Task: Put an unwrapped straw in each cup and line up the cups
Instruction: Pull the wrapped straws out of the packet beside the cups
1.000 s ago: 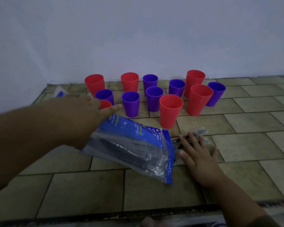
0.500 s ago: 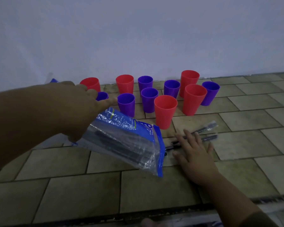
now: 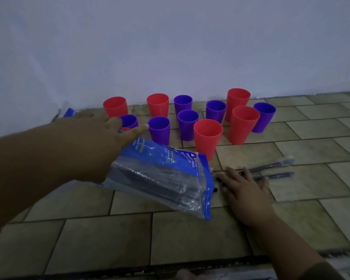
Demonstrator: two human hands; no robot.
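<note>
Several red cups (image 3: 207, 138) and purple cups (image 3: 159, 129) stand in a loose cluster on the tiled floor near the wall, none with a straw in it. My left hand (image 3: 101, 142) holds a clear and blue bag of straws (image 3: 166, 178) tilted above the floor, its opening down to the right. My right hand (image 3: 243, 188) lies flat, fingers spread, on dark wrapped straws (image 3: 275, 172) on the tiles. Part of one red cup is hidden behind my left hand.
A pale wall (image 3: 170, 47) runs right behind the cups. A second blue packet (image 3: 69, 113) lies by the wall at the left. A dark ledge (image 3: 190, 263) crosses the floor's near edge. Bare tiles (image 3: 321, 148) stretch to the right.
My left hand has kept hold of the bag and shifted it slightly. Two straws now show further out to the right of my right hand. The view has shifted a little.
</note>
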